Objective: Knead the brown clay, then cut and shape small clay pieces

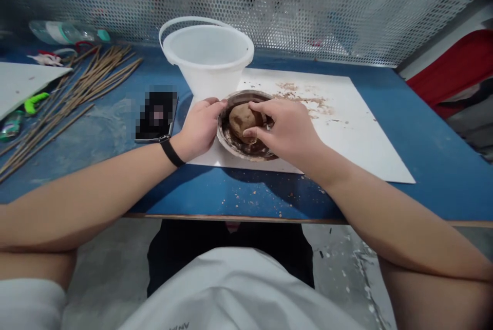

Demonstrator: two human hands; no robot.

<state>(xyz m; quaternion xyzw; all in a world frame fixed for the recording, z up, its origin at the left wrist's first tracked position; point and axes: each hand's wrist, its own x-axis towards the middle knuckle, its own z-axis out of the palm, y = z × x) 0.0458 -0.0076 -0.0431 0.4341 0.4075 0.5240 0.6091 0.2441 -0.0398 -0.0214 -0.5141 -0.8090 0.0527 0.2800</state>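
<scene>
A round metal bowl [250,153] stands on a white board near the middle of the blue table. Inside it lies a brown, dough-like lump [241,119] with a dented surface, and dark wet residue coats the bowl around it. My left hand [202,125] grips the bowl's left rim, thumb along the edge. My right hand [287,127] reaches in from the right, its thumb and index finger pressed on the lump; its other fingers are hidden behind the hand.
Behind the bowl stands a white bucket [210,57]. A phone [156,116], thin brown sticks [92,80] and a plastic bottle [65,32] lie to the left. Brown crumbs dot the white board [358,129]. Perforated metal mesh [327,11] borders the table's back.
</scene>
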